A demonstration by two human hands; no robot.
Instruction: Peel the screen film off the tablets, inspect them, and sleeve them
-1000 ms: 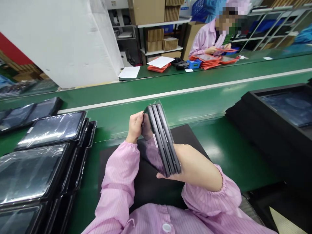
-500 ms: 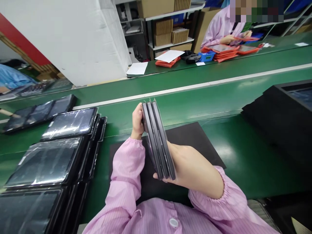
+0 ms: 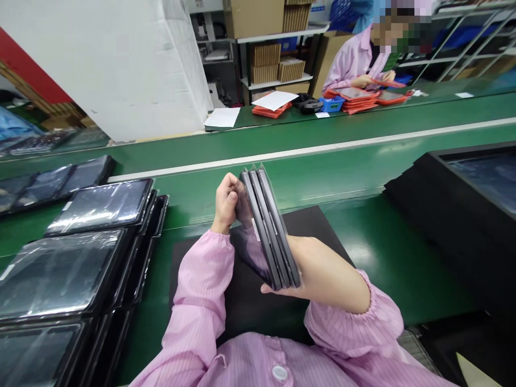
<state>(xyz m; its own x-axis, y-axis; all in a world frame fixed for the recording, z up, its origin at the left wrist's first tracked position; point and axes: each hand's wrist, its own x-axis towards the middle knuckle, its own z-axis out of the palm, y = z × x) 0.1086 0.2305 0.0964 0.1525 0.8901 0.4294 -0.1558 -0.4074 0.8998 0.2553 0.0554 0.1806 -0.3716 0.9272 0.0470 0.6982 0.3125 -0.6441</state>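
Compared with half a second ago, the three film-wrapped tablets (image 3: 271,231) have turned: they showed mostly their edges then, and now the glossy face of the leftmost one is visible too, with a white label (image 3: 256,229) near its edge. The left hand (image 3: 227,201) has its fingers more curled at the upper left of the stack; whether it pinches film or only touches it, I cannot tell. The right hand (image 3: 310,263) is closed round the lower right side, a fingertip showing beneath the bottom corner.

The stack stands on edge in front of the person's chest, above a black mat (image 3: 318,231) on the green surface (image 3: 358,231). Its visible edges slant from upper left, away from the body, down to lower right; the exposed face points left. Foreshortening hides whether that slant is the long axis.
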